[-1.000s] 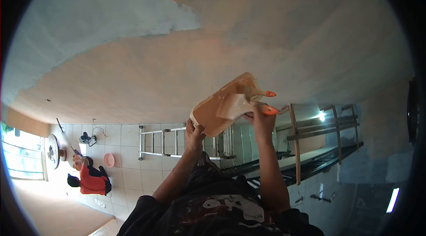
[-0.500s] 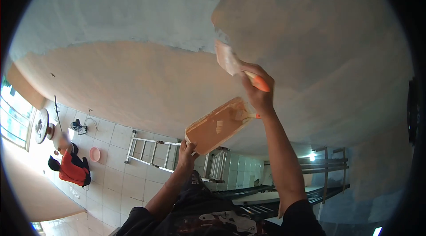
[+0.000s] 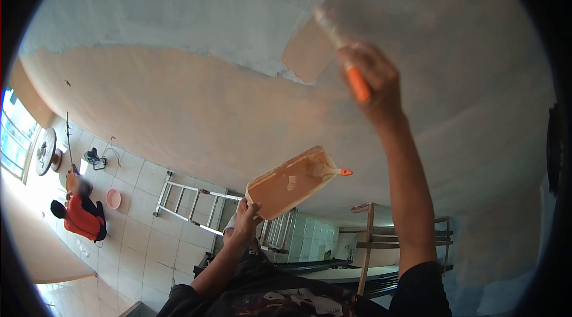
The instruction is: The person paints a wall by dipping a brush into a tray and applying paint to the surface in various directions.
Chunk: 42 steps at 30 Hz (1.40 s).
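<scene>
My right hand [image 3: 378,84] is raised at the wall, closed around a wide paintbrush [image 3: 359,83] with an orange handle end. Its motion-blurred head overlaps the edge between grey and coated wall. A peach patch [image 3: 307,55] lies just left of the brush and below it. Lower down, my left hand [image 3: 245,220] grips the near-left end of a rectangular paint tray [image 3: 283,166] holding peach-coloured paint. A smaller brush [image 3: 344,172] rests in the tray's right end, its orange-tipped handle sticking out over the rim.
A metal ladder [image 3: 190,204] lies across the tiled floor below. A person in a red top [image 3: 83,218] sits at the far left, near a pink basin [image 3: 113,199], a fan [image 3: 93,159] and a large spool [image 3: 46,151]. Wooden racks [image 3: 369,245] stand lower right.
My right hand and brush have moved up and to the right across the wall, and a wider peach patch shows. The tray has shifted slightly down in view.
</scene>
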{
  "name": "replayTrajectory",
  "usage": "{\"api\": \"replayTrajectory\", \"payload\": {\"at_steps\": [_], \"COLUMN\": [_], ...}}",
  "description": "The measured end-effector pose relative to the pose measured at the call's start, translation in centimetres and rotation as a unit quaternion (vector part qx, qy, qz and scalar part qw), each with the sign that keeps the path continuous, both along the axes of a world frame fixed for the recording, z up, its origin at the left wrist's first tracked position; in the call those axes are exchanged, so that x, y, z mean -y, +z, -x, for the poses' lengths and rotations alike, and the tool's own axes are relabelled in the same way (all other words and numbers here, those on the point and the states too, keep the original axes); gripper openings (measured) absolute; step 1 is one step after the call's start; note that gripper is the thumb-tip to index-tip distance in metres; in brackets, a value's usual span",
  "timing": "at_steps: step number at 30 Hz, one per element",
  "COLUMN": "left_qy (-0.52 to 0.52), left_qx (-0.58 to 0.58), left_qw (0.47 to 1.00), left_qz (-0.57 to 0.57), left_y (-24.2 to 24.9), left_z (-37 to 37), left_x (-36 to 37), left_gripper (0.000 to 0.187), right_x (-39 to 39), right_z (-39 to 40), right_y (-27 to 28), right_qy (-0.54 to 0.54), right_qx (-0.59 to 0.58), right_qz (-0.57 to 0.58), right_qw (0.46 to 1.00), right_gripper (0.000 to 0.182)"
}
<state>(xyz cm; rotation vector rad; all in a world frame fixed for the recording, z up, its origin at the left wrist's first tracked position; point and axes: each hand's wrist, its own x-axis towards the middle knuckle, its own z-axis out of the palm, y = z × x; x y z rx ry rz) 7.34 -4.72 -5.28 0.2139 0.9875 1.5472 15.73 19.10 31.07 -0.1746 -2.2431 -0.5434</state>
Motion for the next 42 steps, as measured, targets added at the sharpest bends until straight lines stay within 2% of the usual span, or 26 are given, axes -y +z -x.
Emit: {"api": "replayTrajectory", "payload": {"at_steps": [5,8,10,12,14,16,17,18,19,20,21,22,24,26,28,30,32,33,34,37,38,40,41,42], "left_qy": [-0.017,-0.025,-0.015,-0.018,-0.027,-0.026,-0.026,-0.032,-0.037,-0.034,-0.030,-0.028,-0.025,-0.029,-0.014,-0.018,-0.007,0.001,0.003,-0.011,-0.010,-0.001,0.000,0.000], "left_qx": [-0.008,-0.023,-0.015,-0.017,-0.021,-0.035,-0.035,-0.028,-0.019,-0.015,-0.010,-0.006,-0.004,-0.006,-0.011,-0.025,-0.035,-0.027,-0.019,-0.025,-0.025,-0.021,-0.018,-0.014], "left_qw": [1.000,0.999,1.000,1.000,0.999,0.999,0.999,0.999,0.999,0.999,0.999,0.999,0.999,0.999,1.000,0.999,0.999,0.999,1.000,0.999,0.999,0.999,0.999,0.999], "left_qz": [-0.001,0.001,0.002,0.004,0.011,0.000,-0.003,-0.011,-0.019,-0.019,-0.023,-0.026,-0.025,-0.026,-0.001,0.016,0.034,0.026,0.022,0.028,0.027,0.030,0.036,0.041], "left_y": [0.5,-0.6,-0.2,0.0,0.4,0.8,1.0,1.1,1.1,1.1,1.1,1.1,1.3,1.7,1.9,1.3,0.8,0.9,0.9,-0.1,0.7,1.2,1.3,1.5], "left_z": [0.4,0.6,0.6,0.7,0.7,0.9,1.0,1.1,1.1,1.1,1.1,1.0,1.0,1.0,0.8,0.8,1.0,0.8,0.5,0.6,0.7,0.8,0.6,0.5], "left_x": [-0.1,-0.1,-0.2,-0.4,-0.1,-0.1,-0.2,-0.2,-0.1,-0.1,-0.1,-0.1,0.1,0.0,0.1,0.3,0.0,-0.2,0.1,-0.2,-0.2,-0.5,-0.1,0.2], "left_gripper": [0.074,0.077,0.079,0.078,0.078,0.077,0.077,0.077,0.076,0.076,0.075,0.075,0.075,0.075,0.078,0.079,0.080,0.081,0.082,0.080,0.079,0.078,0.077,0.077], "right_x": [-1.8,-3.7,-5.8,-5.1,-3.0,-1.3,-0.4,0.9,1.8,1.4,0.1,-1.2,-3.2,-3.8,-2.8,-2.3,-3.1,-3.4,-3.9,-5.4,-4.9,-3.4,-2.5,-1.7], "right_z": [1.5,2.5,2.9,4.3,5.2,6.1,6.5,7.3,7.9,8.2,8.4,8.5,8.6,7.9,6.7,5.8,5.2,4.7,4.7,4.3,4.0,3.4,3.3,3.2], "right_y": [-8.8,-8.3,-4.6,2.2,9.4,14.1,14.5,14.3,13.9,12.7,10.3,7.6,1.0,-5.9,-12.3,-15.3,-15.5,-15.5,-14.8,-9.3,-6.6,-1.8,-0.7,0.1], "right_qy": [-0.030,-0.072,-0.026,0.016,-0.065,-0.075,-0.075,-0.081,-0.086,-0.082,-0.098,-0.114,-0.126,-0.064,-0.049,-0.048,-0.035,-0.027,-0.048,-0.054,-0.079,-0.069,-0.066,-0.090], "right_qx": [0.166,0.195,0.155,0.061,0.054,0.032,0.031,0.009,-0.013,-0.010,0.011,0.032,0.091,0.148,0.269,0.315,0.284,0.259,0.229,0.213,0.167,0.060,0.066,0.031], "right_qz": [0.155,0.178,0.105,-0.031,-0.138,-0.233,-0.236,-0.218,-0.199,-0.200,-0.230,-0.259,-0.271,-0.273,-0.067,-0.003,0.039,0.086,0.065,0.101,0.079,-0.047,-0.042,-0.094], "right_qw": [0.973,0.962,0.982,0.998,0.987,0.969,0.968,0.973,0.976,0.976,0.968,0.959,0.950,0.948,0.959,0.948,0.957,0.962,0.970,0.970,0.980,0.995,0.995,0.991], "right_gripper": [0.019,0.018,0.023,0.019,0.022,0.020,0.020,0.007,0.010,0.010,0.003,0.011,0.009,0.005,0.007,0.006,0.005,0.008,0.014,0.012,0.016,0.020,0.020,0.020]}}
